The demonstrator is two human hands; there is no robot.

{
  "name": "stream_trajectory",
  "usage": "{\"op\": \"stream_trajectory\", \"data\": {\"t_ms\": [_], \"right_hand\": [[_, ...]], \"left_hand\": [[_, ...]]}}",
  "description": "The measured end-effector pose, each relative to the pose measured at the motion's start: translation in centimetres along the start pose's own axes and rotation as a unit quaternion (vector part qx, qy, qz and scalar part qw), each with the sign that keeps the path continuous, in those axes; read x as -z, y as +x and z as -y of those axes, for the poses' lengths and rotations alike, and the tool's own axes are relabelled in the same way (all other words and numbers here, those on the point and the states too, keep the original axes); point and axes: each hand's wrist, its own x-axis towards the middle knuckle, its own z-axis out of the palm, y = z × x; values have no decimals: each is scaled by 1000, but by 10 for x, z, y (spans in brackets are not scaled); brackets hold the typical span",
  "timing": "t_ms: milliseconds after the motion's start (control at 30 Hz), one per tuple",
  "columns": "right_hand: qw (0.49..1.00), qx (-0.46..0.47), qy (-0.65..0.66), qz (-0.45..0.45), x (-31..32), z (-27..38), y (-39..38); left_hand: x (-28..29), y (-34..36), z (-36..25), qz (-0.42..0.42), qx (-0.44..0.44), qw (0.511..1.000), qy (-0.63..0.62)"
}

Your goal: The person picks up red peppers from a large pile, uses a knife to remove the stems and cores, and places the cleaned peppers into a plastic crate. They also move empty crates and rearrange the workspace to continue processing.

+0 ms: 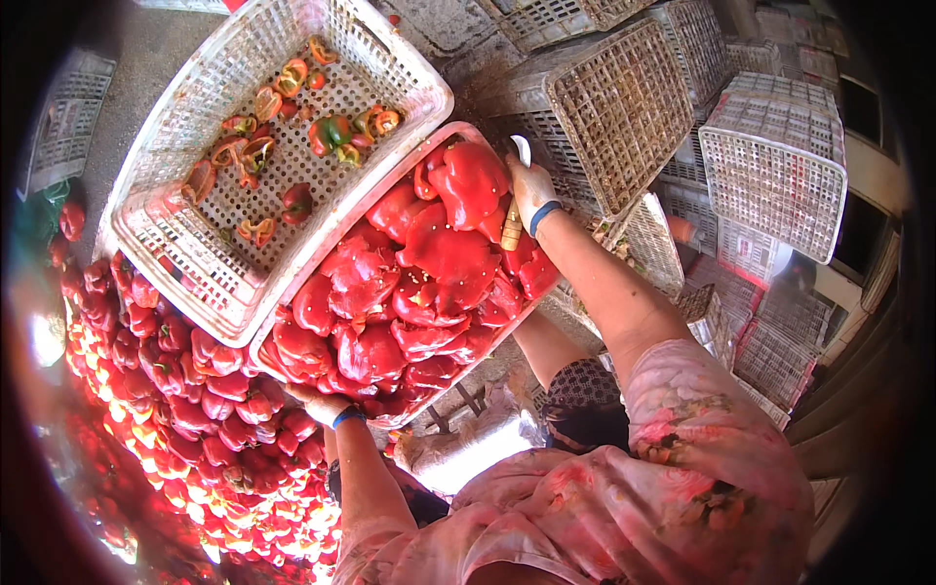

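Note:
A white plastic crate (pixel 478 363) full of cut red bell peppers (pixel 448 249) stands in front of me. My right hand (pixel 529 192), with a blue band at the wrist, is at its far right edge, closed around a knife. The knife's wooden handle (pixel 511 226) points down over the peppers, and its short curved blade (pixel 524 150) sticks out above the hand. My left hand (pixel 320 403), also banded blue, is closed on the crate's near left corner; its fingertips are partly hidden.
Beyond it, a second white crate (pixel 180 297) holds pepper tops and cores (pixel 255 151). A large heap of whole red peppers (pixel 195 390) lies to the left. Stacked dirty crates (pixel 624 107) stand at the right. A clear plastic bag (pixel 478 439) lies near my legs.

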Motion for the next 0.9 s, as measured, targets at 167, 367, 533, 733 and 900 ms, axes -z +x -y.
{"op": "stream_trajectory", "data": {"t_ms": [167,367,533,733,900], "right_hand": [[999,25,7,37,8,-13,-47],[997,4,70,15,23,-13,-124],[999,-24,-30,-32,60,-21,-131],[996,-47,74,-30,108,22,-162],[989,-47,140,-30,165,69,-182]], "left_hand": [[42,40,5,197,17,970,-138],[67,61,-5,320,95,933,-131],[66,24,-14,326,111,929,-137],[77,-75,-58,292,70,946,-119],[111,-128,-77,377,60,915,-129]]}}
